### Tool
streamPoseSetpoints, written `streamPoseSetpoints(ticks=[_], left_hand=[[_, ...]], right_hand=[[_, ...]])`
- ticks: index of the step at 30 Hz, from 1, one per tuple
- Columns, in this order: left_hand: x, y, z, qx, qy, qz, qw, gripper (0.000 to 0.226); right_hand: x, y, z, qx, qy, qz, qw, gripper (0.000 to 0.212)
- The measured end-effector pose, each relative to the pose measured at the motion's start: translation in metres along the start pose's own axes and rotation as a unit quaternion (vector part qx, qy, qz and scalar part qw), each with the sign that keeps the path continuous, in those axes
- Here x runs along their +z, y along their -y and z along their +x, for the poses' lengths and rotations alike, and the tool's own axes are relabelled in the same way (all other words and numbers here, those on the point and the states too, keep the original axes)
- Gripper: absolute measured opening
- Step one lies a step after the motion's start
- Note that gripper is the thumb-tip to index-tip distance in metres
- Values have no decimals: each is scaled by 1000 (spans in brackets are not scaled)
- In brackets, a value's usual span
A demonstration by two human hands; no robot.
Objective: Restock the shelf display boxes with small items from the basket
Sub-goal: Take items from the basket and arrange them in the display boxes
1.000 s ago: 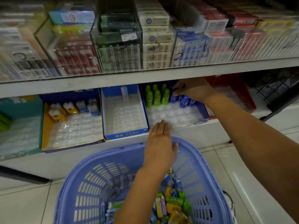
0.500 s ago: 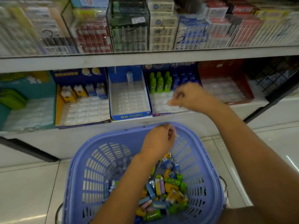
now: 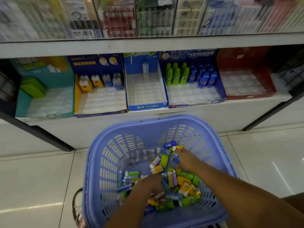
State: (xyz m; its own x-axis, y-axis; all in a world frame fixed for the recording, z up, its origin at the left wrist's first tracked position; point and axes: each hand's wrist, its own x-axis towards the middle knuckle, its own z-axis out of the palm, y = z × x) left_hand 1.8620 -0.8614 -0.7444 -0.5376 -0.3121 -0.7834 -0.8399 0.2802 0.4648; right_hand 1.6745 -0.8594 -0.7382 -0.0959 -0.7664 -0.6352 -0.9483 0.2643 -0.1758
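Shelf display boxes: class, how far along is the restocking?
Done: green bottles and blue bottles fill back rows of the box left of the red box. In hand: the left hand and right hand reach among items in the basket. Left: most slots, and the whole red box, are bare.

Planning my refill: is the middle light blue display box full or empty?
Almost empty: the light blue display box holds one upright item at the back; its other slots are bare.
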Motion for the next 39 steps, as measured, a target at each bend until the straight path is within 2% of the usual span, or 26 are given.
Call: streamPoseSetpoints(ticks=[5,8,10,13,16,18,19,21,22,24,27,29,31,33,36,39], left_hand=[[-6,1,6,-32,2,-30,999,46],[-9,3,10,-32,-49,-102,993,17],[-12,4,15,-48,-110,-130,984,39],[-23,3,17,-68,-155,-188,967,36],[-37,0,18,-78,-180,-289,937,28],[-45,-4,19,-69,-182,-405,894,27],[-50,-7,18,-68,-170,-480,858,28],[-61,-11,12,-49,-140,-587,796,32],[-70,-13,5,-28,-127,-610,782,32],[-88,-14,-15,18,-116,-630,768,28],[-119,-15,-55,77,-137,-620,769,15],[-137,-15,-86,100,-151,-609,772,14],[-150,-11,-115,116,-178,-609,764,17],[-156,-3,-142,140,-218,-638,725,19],[-161,11,-174,192,-289,-696,629,15],[-171,22,-193,225,-358,-721,549,12]], right_hand=[[19,9,20,31,-18,-78,996,63],[27,14,26,26,-47,-155,987,51],[29,13,28,12,-67,-171,983,45],[24,8,29,15,-53,-89,994,42],[10,9,24,32,-65,52,996,37],[-4,14,16,12,-79,143,987,39],[-12,18,11,-5,-81,179,981,41],[-31,25,-2,-52,-87,218,971,44],[-40,29,-8,-78,-94,221,968,43],[-59,39,-20,-115,-114,237,958,43],[-88,59,-38,-149,-154,245,945,47],[-107,72,-51,-184,-177,249,934,49],[-125,85,-66,-210,-172,301,914,44],[-142,99,-78,-238,-141,399,874,32],[-164,118,-85,-258,-133,521,803,18],[-183,135,-81,-249,-196,528,788,11]])
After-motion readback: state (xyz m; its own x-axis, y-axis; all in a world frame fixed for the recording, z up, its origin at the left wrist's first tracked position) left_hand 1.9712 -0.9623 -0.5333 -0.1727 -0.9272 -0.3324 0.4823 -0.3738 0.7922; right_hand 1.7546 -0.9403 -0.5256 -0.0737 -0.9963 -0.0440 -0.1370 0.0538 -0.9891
